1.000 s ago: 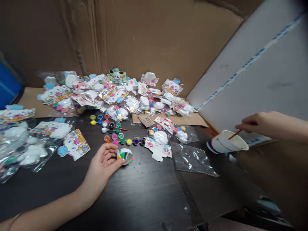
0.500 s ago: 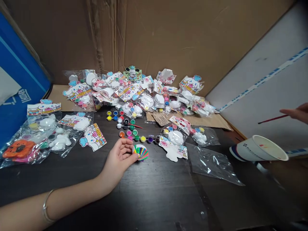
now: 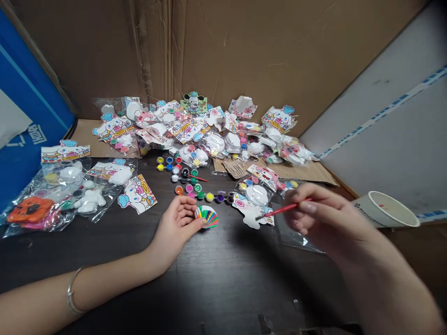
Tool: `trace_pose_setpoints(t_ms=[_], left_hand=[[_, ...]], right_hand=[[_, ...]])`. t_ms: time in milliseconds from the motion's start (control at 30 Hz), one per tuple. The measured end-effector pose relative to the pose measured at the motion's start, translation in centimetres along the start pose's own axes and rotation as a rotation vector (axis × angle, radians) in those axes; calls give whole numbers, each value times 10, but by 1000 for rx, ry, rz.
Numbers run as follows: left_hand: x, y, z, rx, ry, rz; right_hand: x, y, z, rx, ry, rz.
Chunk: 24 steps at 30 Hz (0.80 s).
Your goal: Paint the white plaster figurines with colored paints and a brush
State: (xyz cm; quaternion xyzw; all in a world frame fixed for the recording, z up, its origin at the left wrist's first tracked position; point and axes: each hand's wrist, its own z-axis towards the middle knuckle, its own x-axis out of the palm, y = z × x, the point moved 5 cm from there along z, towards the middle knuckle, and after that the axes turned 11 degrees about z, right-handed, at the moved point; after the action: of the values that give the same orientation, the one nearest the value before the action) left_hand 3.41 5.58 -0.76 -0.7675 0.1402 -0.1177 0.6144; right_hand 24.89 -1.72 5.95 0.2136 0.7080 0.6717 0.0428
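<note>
My left hand (image 3: 181, 221) grips a small shell-shaped plaster figure (image 3: 208, 217) by its lower left edge. Stripes of many colours fan across the figure, while its top is white. On the right, my right hand (image 3: 314, 211) pinches a thin red paintbrush (image 3: 284, 209), its dark tip pointing left above a white-backed card (image 3: 252, 216). Behind the figure stand strips of small paint pots (image 3: 209, 197), several with their lids open. A second red paintbrush (image 3: 198, 178) lies among the pots.
A paper cup (image 3: 387, 209) stands at the right. Bagged white figures (image 3: 213, 144) with printed cards pile up along the cardboard wall (image 3: 244, 51). More bags (image 3: 87, 200), one beneath an orange figure (image 3: 31, 210), lie at left. A clear plastic bag (image 3: 296, 239) lies under my right hand.
My right hand has come in from the far right edge, bringing the paintbrush leftward past the cup. My left hand keeps its grip on the figure. The view has shifted slightly.
</note>
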Motion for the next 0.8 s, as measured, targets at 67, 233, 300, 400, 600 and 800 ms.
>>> trace_pose_setpoints(t_ms=[67, 233, 300, 400, 600, 800], left_hand=[[1, 0, 0, -8, 9, 2], [2, -1, -1, 6, 32, 53], [3, -1, -2, 9, 37, 70], [2, -1, -3, -11, 32, 66], [8, 5, -11, -84, 72, -19], [9, 11, -9, -118, 64, -54]], right_hand=[[9, -17, 2, 132, 30, 186], [19, -24, 12, 156, 10, 386], [23, -18, 16, 106, 21, 370], [29, -10, 21, 38, -11, 369], [50, -22, 31, 32, -21, 423], [47, -36, 43, 67, -103, 391]])
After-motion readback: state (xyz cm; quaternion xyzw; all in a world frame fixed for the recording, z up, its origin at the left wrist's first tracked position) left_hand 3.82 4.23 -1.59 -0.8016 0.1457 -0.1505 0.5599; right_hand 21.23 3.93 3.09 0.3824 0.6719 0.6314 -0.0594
